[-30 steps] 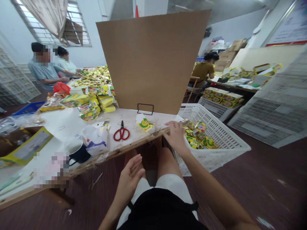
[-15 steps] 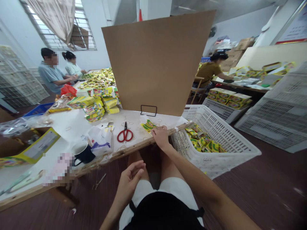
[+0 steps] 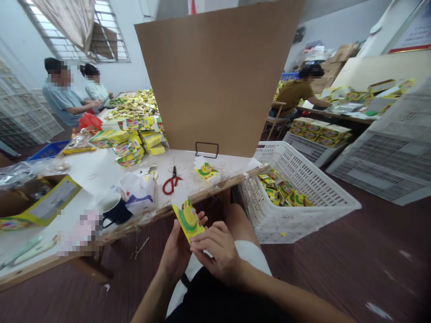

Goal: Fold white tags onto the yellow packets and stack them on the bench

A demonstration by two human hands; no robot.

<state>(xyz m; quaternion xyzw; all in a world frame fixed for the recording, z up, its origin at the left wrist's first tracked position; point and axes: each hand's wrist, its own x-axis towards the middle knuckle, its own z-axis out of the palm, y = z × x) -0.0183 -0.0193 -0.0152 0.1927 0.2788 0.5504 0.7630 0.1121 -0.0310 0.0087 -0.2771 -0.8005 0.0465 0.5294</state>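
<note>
Over my lap both hands hold a flat yellow and green packet [image 3: 188, 220]. My left hand [image 3: 177, 251] cups it from behind and below. My right hand [image 3: 217, 251] pinches its lower right edge with closed fingers. A small stack of the same packets [image 3: 208, 172] lies on the table's near edge, just beyond my knees. To my right a white plastic basket [image 3: 316, 188] holds several folded packets [image 3: 281, 190].
Red scissors [image 3: 171, 181], a white plastic bag [image 3: 139, 193], a dark mug [image 3: 114, 210] and rubber bands lie on the table. A tall cardboard sheet [image 3: 215, 76] stands behind them. Piles of packets [image 3: 134, 139] sit far left. Other people work at tables behind. White crates [image 3: 387, 148] stand at right.
My right hand left the stack on the table edge and came back to my lap with a packet. My left hand rose to take hold of it as well.
</note>
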